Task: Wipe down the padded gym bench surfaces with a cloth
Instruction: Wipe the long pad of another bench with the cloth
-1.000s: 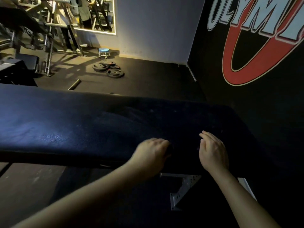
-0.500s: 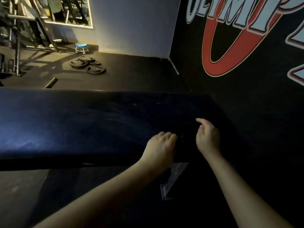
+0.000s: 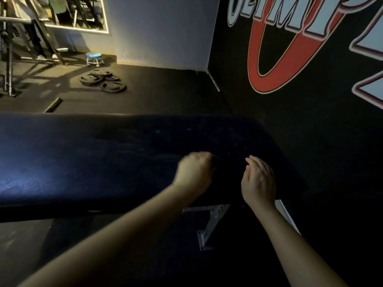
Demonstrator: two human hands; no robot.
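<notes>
Bench pad [image 3: 83, 158]: dark blue-black upholstery lying level across the view, from the left edge to a rounded end near the black wall. Light glosses its near-left surface; its right part is in deep shadow.

Far left, beyond the pad: a metal rack [image 3: 8, 59] on the dark floor [image 3: 165, 94], with a framed mirror [image 3: 62, 15] on the wall behind it. Right of the rack, a small blue-topped stool [image 3: 94, 57] stands near the foot of the pale wall [image 3: 161, 27]. Just in front of it, weight plates [image 3: 103, 80] lie flat on the floor, some overlapping. A short dark bar [image 3: 52, 104] lies on the floor between the plates and the pad's far edge.

Centre: left hand [image 3: 194, 175], motion-blurred, knuckles up and fingers curled under, on the pad's shadowed right part. Whether the fingers enclose anything cannot be told. The cloth cannot be made out in the dark area around the hands. Below the pad's near edge, between the two forearms: a pale perforated metal bracket [image 3: 209, 222].

Right hand [image 3: 259, 179]: near the left hand but apart from it, its back to the camera, fingers bent and close together over the pad near its end. Whether they pinch anything cannot be told.

Far right: black wall [image 3: 310, 131] bearing a red and pale-blue mural [image 3: 290, 48] of large letters.
</notes>
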